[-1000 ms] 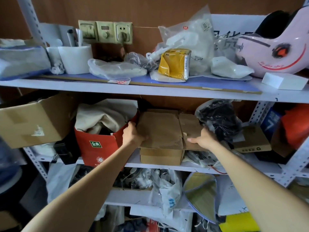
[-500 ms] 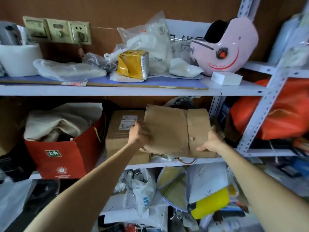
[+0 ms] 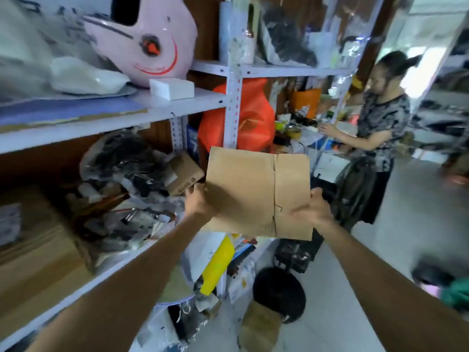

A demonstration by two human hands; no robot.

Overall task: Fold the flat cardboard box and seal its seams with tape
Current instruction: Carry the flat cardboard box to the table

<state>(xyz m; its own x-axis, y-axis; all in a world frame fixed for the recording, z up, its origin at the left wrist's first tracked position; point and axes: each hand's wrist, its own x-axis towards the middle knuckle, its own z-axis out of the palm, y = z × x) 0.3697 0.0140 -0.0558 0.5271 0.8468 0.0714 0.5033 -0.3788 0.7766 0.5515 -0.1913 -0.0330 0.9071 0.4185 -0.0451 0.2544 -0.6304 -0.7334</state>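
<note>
1. The flat cardboard box (image 3: 256,191) is held in the air between both hands, in front of the chest and clear of the shelf (image 3: 162,107) that stands to the left of the hands.
2. The left hand (image 3: 199,201) is closed on the box's left edge, low down, with the thumb on the near face and the fingers hidden behind the board.
3. The right hand (image 3: 313,208) is closed on the right edge at about the same height, its thumb lying across the narrower right panel.
4. The box is still collapsed: a vertical crease with small slots divides a wide left panel from a narrow right one.
5. My judgement is that the step in hand is carrying the blank to a place where it can be opened, so a firm hold on both edges, without bending the board, serves best.
6. No tape is in either hand; I cannot pick out a roll for certain anywhere in view.
7. Left of and above the left hand the shelf carries a pink helmet (image 3: 142,39) and a white block (image 3: 172,88); lower, beside that hand, lies a dark plastic bundle (image 3: 127,163).
8. Beyond the box hangs an orange bag (image 3: 246,118).
9. Beyond the right hand another person (image 3: 378,118) stands at a cluttered tabletop (image 3: 337,128), which may limit room there.
10. Below the hands the floor holds a round black object (image 3: 279,293) and loose packaging, likely to hamper steps.
</note>
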